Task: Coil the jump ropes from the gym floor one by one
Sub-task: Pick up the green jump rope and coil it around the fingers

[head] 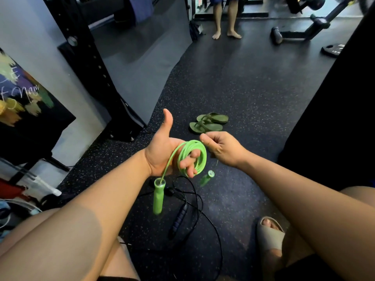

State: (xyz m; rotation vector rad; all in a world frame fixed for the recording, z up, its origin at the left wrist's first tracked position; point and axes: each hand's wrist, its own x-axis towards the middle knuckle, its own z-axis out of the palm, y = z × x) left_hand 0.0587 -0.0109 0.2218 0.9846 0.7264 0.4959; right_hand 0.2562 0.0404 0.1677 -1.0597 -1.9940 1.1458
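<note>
A green jump rope (pixel 199 151) is wound in several loops around the fingers of my left hand (pixel 162 151), palm up and thumb raised. One green handle (pixel 158 196) hangs below that hand on a short length of rope. The second green handle (pixel 207 177) dangles, blurred, below my right hand (pixel 219 148), which pinches the rope right beside the coil. A black jump rope (pixel 211 226) with a dark handle (pixel 179 218) lies loose on the floor under my arms.
A pair of green flip-flops (pixel 209 122) lies on the speckled rubber floor just beyond my hands. My sandalled foot (pixel 271 232) is at lower right. A black rack post (pixel 97 67) stands left. Another person's bare legs (pixel 225 19) and a bench frame (pixel 308 27) are far back.
</note>
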